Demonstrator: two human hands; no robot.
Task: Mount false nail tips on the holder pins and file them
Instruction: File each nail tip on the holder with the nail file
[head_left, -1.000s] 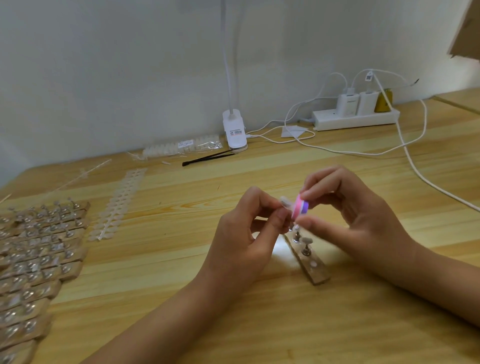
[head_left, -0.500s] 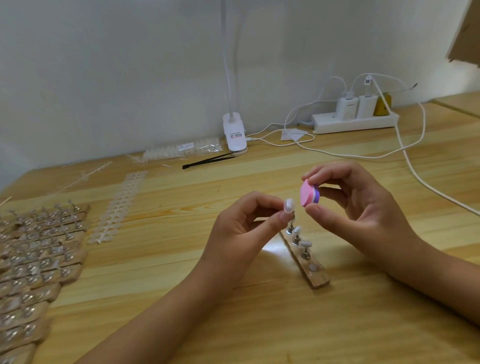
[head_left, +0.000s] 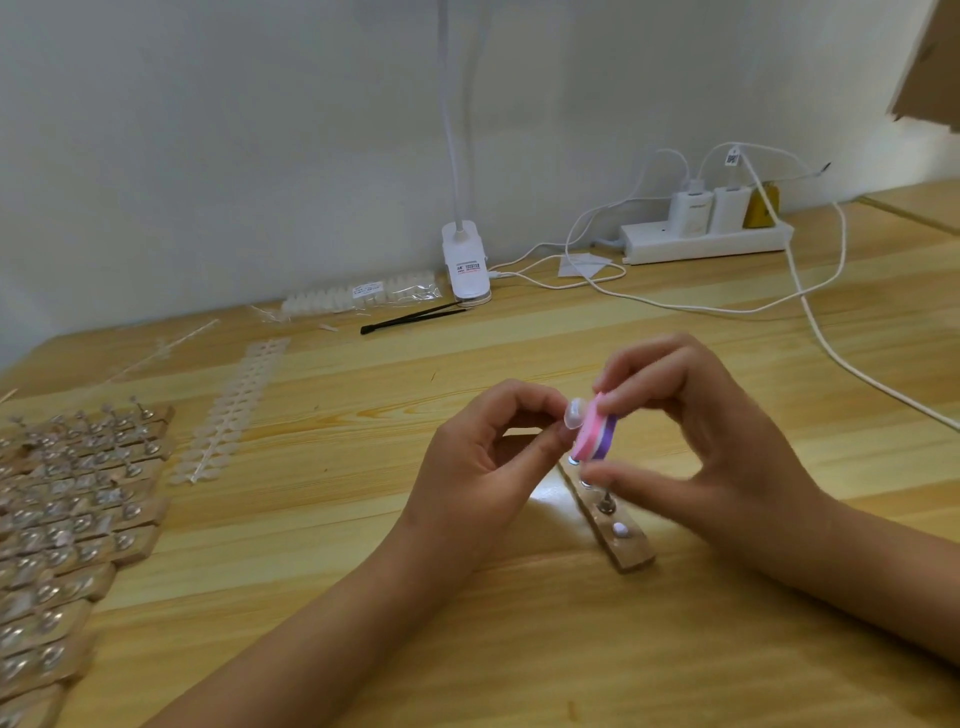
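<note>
My left hand (head_left: 488, 457) pinches a clear false nail tip (head_left: 575, 414) between thumb and forefinger, above the table. My right hand (head_left: 691, 441) pinches a small round pink and purple file block (head_left: 596, 436), whose pink face touches the tip. Below the two hands a short wooden holder strip (head_left: 621, 535) lies on the table, with upright metal pins; one pin near its front end carries a white tip (head_left: 619, 530). The far end of the strip is hidden behind the file and my fingers.
Several wooden holder strips with mounted tips (head_left: 67, 509) cover the left edge. A white sprue of nail tips (head_left: 234, 410) lies beside them. At the back are bagged tips (head_left: 363, 296), black tweezers (head_left: 415, 317), a lamp clip (head_left: 465, 267), a power strip (head_left: 706, 241) and white cables (head_left: 831, 348).
Half a second ago the file was held apart from the tip, up to the right. It has come back down and left against the tip, as it was a second ago.
</note>
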